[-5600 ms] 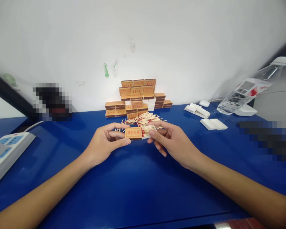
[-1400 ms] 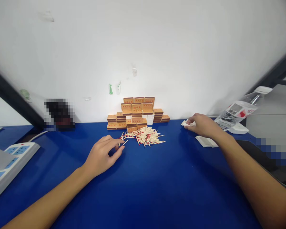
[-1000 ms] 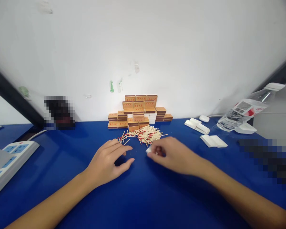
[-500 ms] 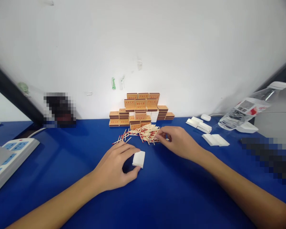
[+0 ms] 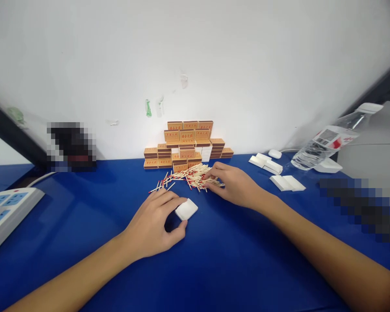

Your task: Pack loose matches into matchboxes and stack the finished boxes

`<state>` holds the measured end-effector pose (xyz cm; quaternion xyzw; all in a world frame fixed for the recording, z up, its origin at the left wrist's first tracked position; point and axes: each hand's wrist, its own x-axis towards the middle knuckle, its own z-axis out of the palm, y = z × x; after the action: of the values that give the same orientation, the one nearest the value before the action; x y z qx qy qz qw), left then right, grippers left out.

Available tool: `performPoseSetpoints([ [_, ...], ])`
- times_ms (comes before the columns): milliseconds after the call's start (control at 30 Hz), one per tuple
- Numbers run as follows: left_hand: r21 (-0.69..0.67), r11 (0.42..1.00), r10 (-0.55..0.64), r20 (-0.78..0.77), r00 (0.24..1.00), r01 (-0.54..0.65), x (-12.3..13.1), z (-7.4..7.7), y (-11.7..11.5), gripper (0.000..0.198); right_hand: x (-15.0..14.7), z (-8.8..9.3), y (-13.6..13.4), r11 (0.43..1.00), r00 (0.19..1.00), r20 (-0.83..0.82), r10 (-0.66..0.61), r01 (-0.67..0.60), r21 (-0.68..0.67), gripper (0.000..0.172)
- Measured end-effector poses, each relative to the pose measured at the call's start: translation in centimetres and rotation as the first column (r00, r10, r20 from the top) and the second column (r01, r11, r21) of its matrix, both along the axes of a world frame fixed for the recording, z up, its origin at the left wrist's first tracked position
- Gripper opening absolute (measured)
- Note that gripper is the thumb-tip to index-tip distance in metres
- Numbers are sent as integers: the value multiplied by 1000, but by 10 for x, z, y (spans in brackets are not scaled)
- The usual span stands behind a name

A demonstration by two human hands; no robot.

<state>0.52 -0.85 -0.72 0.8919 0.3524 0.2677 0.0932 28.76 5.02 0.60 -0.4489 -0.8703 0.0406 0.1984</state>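
White tray [image 5: 186,209] sits on the blue tabletop [image 5: 214,260], front centre, pinched between thumb and fingers of the left hand [image 5: 154,223]. Just behind it is a loose pile of matches [image 5: 190,175]. Right hand [image 5: 234,186] has its fingers curled down onto the pile; can't tell if it grips any. Stacked matchboxes [image 5: 186,141] stand against the wall, spare trays [image 5: 287,183] and a bottle [image 5: 325,141] to the right.
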Motion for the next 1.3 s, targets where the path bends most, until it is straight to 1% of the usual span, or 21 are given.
performPoseSetpoints([
  [67, -5, 1000, -3, 10, 1000, 3, -1, -1, 0, 42, 0, -5, 2, 1000, 999, 36, 3, -4, 28, 19],
  [167, 3, 1000, 1, 20, 1000, -1, -2, -3, 2, 43, 6, -7, 6, 999, 998, 65, 13, -16, 49, 23],
  [233, 5, 1000, 4, 20, 1000, -4, -3, -4, 4, 41, 10, -6, 7, 998, 1000, 30, 9, -11, 57, 23],
  [333, -5, 1000, 12, 27, 1000, -12, -5, -5, 6, 39, 10, 2, 2, 998, 994, -105, 3, 3, 60, 20],
  [400, -21, 1000, 15, 36, 999, -15, -6, -6, 7, 39, 3, 9, -7, 1000, 978, -208, 26, -25, 9, 18],
  [500, -38, 999, 15, 54, 998, -13, -7, -6, 7, 44, -13, 14, -25, 980, 948, -298, 110, -153, -127, 14],
  [600, -29, 1000, 7, 57, 998, -5, -8, -7, 6, 46, -28, 9, -41, 950, 943, -279, 180, -241, -201, 11],
  [700, -1, 1000, -8, 51, 999, 8, -8, -8, 7, 46, -36, 3, -48, 941, 948, -241, 209, -262, -215, 13],
  [767, 19, 1000, -10, 43, 999, 10, -9, -9, 7, 46, -35, 3, -48, 938, 948, -232, 218, -269, -219, 13],
  [833, 34, 999, -9, 39, 999, 7, -9, -8, 7, 46, -28, 8, -44, 945, 949, -238, 205, -255, -204, 13],
  [900, 37, 999, -9, 39, 999, 8, -9, -8, 7, 46, -16, 14, -36, 968, 959, -237, 158, -197, -154, 15],
  [933, 33, 999, -10, 37, 999, 9, -8, -8, 7, 46, -8, 18, -30, 982, 967, -224, 119, -148, -117, 17],
  [967, 30, 999, -14, 35, 999, 13, -8, -7, 7, 46, 2, 20, -24, 991, 978, -189, 84, -102, -87, 17],
  [1033, 23, 999, -23, 31, 999, 23, -8, -7, 7, 45, 21, 23, -11, 996, 995, -79, 55, -60, -69, 17],
  [1167, 15, 999, -30, 28, 999, 29, -8, -8, 7, 45, 49, 17, 8, 985, 998, 51, 45, -36, -167, 19],
  [1300, 17, 999, -31, 24, 999, 31, -9, -8, 7, 46, 55, 10, 14, 972, 996, 75, 39, -20, -235, 21],
])
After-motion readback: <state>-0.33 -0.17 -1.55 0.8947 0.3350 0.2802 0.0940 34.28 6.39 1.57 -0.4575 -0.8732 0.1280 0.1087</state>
